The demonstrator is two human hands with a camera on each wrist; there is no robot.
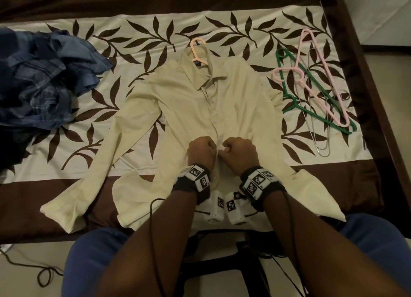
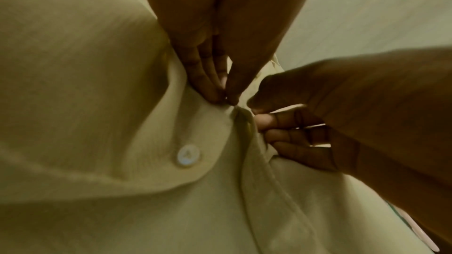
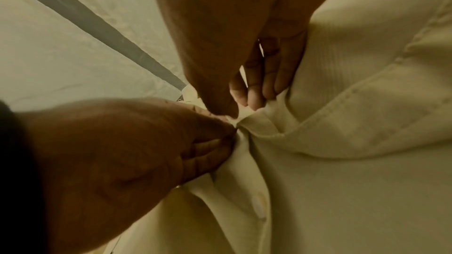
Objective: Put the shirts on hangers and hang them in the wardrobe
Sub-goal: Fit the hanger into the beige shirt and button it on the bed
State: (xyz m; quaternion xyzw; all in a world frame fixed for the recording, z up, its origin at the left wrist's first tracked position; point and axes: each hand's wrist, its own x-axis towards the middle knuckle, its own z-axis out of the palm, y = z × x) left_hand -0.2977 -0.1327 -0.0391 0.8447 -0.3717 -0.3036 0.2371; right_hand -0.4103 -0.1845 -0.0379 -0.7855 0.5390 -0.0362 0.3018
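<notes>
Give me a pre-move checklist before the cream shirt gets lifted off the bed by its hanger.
1. Hanger inside cream shirt: ok, peach hanger hook pokes out of the collar.
2. Front placket fastened at the hands: cannot tell, the fingers hide that spot.
3. Left hand and right hand free to take the hook: not ok, both pinch the placket.
4. Button nearer the hem done up: cannot tell.
5. Spare hangers off the shirt: ok, beside it.

peach hanger [image 1: 197,51]: body hidden inside cream shirt [image 1: 184,100], only hook showing | blue shirt pile [image 1: 44,74]: cut off at left edge | neck label [image 1: 197,62]: text unreadable
</notes>
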